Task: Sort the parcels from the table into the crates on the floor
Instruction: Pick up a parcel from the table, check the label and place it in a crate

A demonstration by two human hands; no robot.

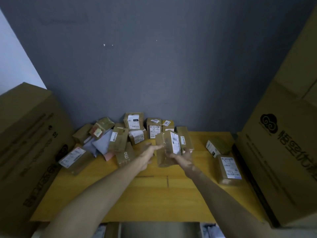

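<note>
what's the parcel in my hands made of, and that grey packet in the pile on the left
The parcel looks like brown cardboard wrapped in glossy clear tape, judging by the sheen, with a white paper label. The grey packet looks like a soft plastic mailer bag: matte, creased and slumped, though fabric can't be ruled out.

The whole shot was pretty dim and murky, with a yellow-green cast laid over the cardboard. The only bright patch was seen at the far left, where a pale strip of wall (10, 54) was lit up. The grey wall (154, 57) was rendered flat and a bit noisy. Soft shadows were thrown under the arms onto the table (154, 194), with no hard edges. Mild glare was picked up on the tape of the parcel (169, 148) being held. Motion blur was noticed on the left hand (147, 154) and right hand (182, 158). Strong wide-angle bending was seen at the edges, so the big boxes (283, 152) leaned inward. Label print was left mostly unreadable.
</note>
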